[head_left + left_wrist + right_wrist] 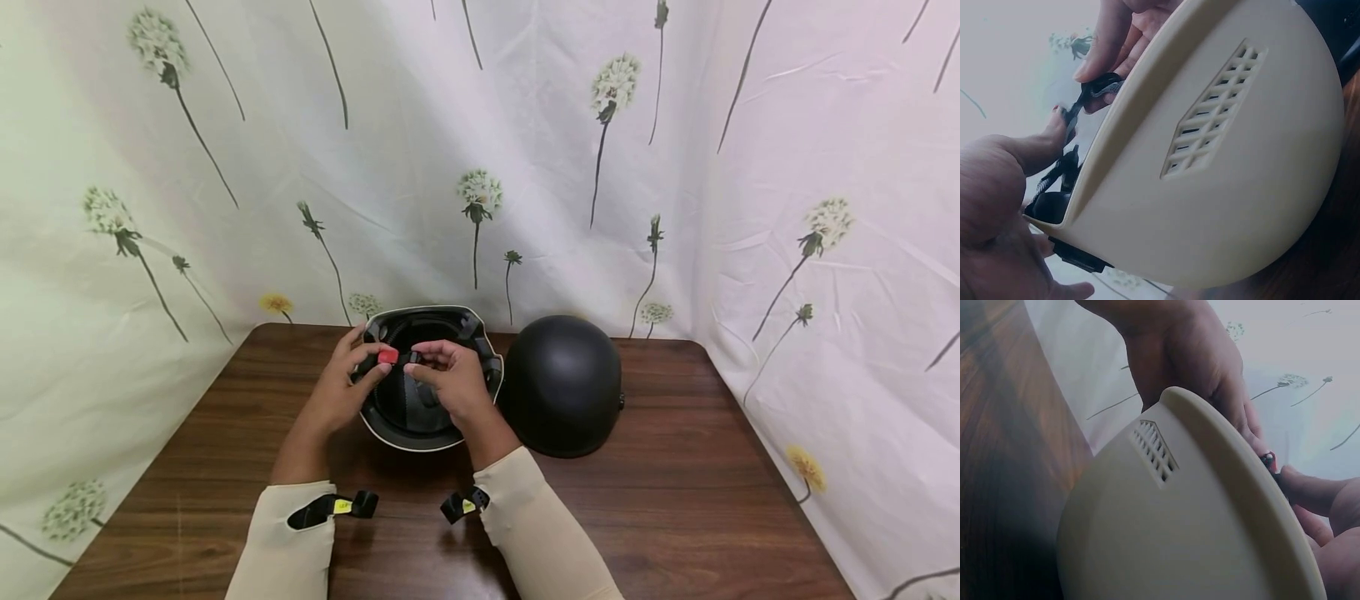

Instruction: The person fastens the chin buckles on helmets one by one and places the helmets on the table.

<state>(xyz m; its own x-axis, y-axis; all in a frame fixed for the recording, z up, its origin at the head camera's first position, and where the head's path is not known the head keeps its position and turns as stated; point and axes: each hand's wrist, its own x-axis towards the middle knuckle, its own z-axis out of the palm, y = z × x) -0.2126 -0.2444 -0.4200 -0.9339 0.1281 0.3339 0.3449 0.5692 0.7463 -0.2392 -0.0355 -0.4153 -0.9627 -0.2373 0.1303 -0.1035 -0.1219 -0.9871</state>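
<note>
While the left hand point(337, 385) pinches a small red plastic buckle piece point(387, 356), the right hand point(459, 382) pinches a small black plastic piece point(414, 358); can't tell if joined. Both are over the upturned cream hard-shell helmet point(1241, 200), near the far edge of the brown wood-grain worktop point(675, 500). Pieces probably light, stiff, slick: grip by sides. Shell likely rigid, take the rim. Matte black domed helmet point(562, 383) just right.
</note>
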